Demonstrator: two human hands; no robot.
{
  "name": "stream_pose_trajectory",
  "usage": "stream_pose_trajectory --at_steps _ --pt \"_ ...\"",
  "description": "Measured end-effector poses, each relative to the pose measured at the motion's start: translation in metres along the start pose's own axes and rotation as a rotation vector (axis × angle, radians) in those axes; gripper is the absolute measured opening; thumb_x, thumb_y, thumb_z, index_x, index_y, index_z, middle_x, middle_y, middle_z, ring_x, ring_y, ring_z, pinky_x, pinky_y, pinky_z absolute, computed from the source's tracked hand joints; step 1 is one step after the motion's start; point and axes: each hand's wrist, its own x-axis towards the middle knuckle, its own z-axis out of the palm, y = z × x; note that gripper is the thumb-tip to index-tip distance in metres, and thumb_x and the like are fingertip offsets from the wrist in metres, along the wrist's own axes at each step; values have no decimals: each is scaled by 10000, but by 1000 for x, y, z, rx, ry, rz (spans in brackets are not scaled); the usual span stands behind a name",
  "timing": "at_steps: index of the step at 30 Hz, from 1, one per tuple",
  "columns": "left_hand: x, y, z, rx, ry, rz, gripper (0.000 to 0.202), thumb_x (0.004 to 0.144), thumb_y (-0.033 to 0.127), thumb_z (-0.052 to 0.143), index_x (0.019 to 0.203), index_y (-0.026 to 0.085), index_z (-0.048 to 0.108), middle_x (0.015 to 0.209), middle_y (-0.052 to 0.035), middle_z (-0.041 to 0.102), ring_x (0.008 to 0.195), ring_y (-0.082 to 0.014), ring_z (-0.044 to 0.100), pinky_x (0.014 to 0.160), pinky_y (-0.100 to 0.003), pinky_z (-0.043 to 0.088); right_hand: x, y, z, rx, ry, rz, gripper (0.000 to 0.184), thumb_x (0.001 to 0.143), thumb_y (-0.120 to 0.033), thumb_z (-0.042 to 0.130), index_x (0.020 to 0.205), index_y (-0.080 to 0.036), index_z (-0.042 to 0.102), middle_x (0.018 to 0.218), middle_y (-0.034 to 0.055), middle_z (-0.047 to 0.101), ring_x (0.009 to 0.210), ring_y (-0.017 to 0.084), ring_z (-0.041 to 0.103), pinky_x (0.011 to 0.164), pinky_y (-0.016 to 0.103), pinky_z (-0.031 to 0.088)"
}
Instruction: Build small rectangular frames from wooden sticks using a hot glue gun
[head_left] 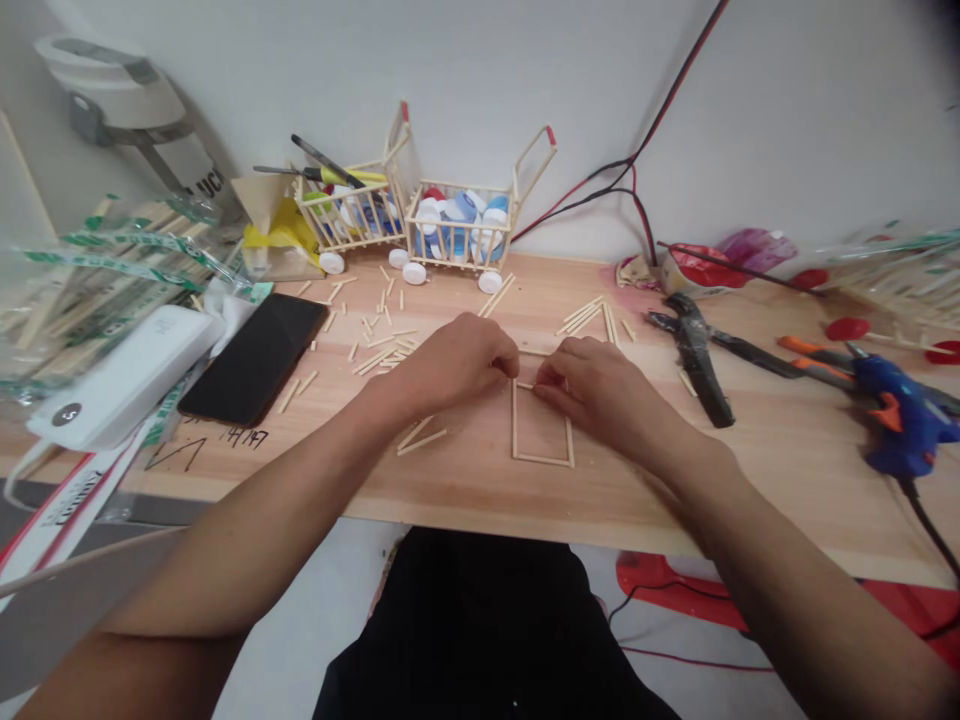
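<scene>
- Left hand (pixel 457 365) poised over the upper end of a rectangular frame of wooden sticks (pixel 544 460), its fingers (pixel 504 358) curled inward and nearly closed.
- Right hand (pixel 600 385) just beside the left, its fingers (pixel 553 385) bent, with their tips at a short stick (pixel 525 385) across the frame's upper part; firmness of any grip impossible to tell.
- Frame flat on the tabletop (pixel 750 480), directly in front of the person, between both forearms.
- Loose wooden sticks (pixel 382 350) scattered left of the hands, with another small pile (pixel 585 318) beyond them.
- Farther back, two stick-built carts (pixel 461 235) loaded with plastic bottle caps.
- At right, black pliers (pixel 694 360) and a blue hot glue gun (pixel 904 415).
- At left, a black smartphone (pixel 255 358) beside a white power bank (pixel 124 375).
</scene>
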Motion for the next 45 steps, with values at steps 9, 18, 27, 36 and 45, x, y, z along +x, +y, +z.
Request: stream_pose_trajectory --at_steps 9,18,27,36,45 --pt "3 -1 -2 36 67 -65 230 699 71 565 762 193 749 771 2 732 746 -144 640 732 -256 439 -22 15 -20 101 299 106 115 867 -206 517 794 -185 603 772 49 603 728 176 541 668 293 393" --pt "6 9 10 54 186 7 65 782 195 653 765 168 710 765 -25 683 786 -159 587 743 -285 422 -44 -6 -1 115 167 393 169 855 -251 501 721 -192 585 726 34 601 659 165 528 600 281 348" --pt "9 25 25 313 -12 71 145 860 182 562 791 144 684 838 -67 626 873 -199 512 735 -304 413 -44 -7 7 188 187 412 121 860 -248 506 774 -197 573 751 25 623 688 166 538 625 277 356" --pt "12 23 33 359 -10 46 186 876 164 525 755 138 664 815 -64 620 873 -201 502 743 -308 421 -43 -7 8 187 178 421 120 857 -242 509 762 -196 565 738 22 612 675 165 526 621 276 344" --pt "13 24 30 394 -10 14 197 885 161 492 780 124 655 857 -88 633 886 -214 508 761 -324 430 -42 -8 9 165 158 406 120 860 -236 506 756 -192 544 735 25 595 673 165 510 614 275 331"
